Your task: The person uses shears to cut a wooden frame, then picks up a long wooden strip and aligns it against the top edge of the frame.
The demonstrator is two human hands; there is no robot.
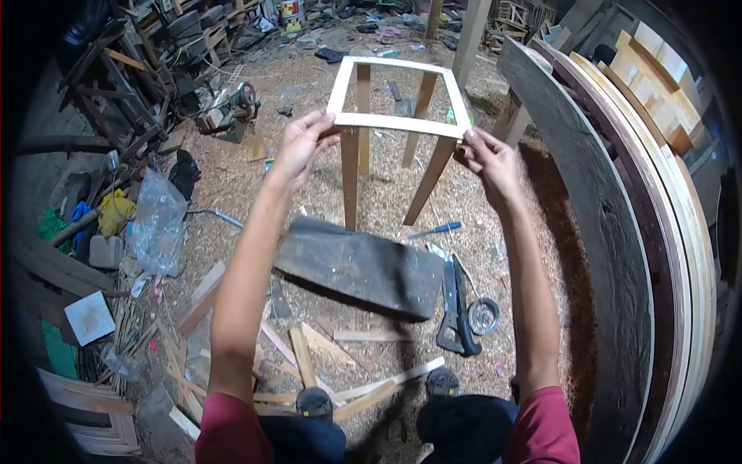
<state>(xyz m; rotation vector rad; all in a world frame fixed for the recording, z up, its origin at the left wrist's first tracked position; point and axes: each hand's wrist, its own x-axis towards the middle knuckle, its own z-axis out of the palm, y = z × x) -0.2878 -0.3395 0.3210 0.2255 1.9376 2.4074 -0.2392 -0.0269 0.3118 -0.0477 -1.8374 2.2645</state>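
A small wooden stool frame (402,124) stands ahead of me, with a pale, open, four-sided top on brown legs. My left hand (308,144) is closed on its near left corner, thumb and fingers pinching the pale rail. At the near right corner, my right hand (488,158) grips the frame in the same way, fingers curled beside the top of the leg. Ground shows through the open middle of the top. Just in front of the legs lies a thick dark wooden block (355,263).
A blue-handled screwdriver (439,230), a handsaw (453,309) and a round roll (484,315) lie near the block. Offcuts (305,357) lie around my feet. Long planks (599,232) stand at the right. Plastic bags (158,220) and scrap crowd the left, over sawdust-covered ground.
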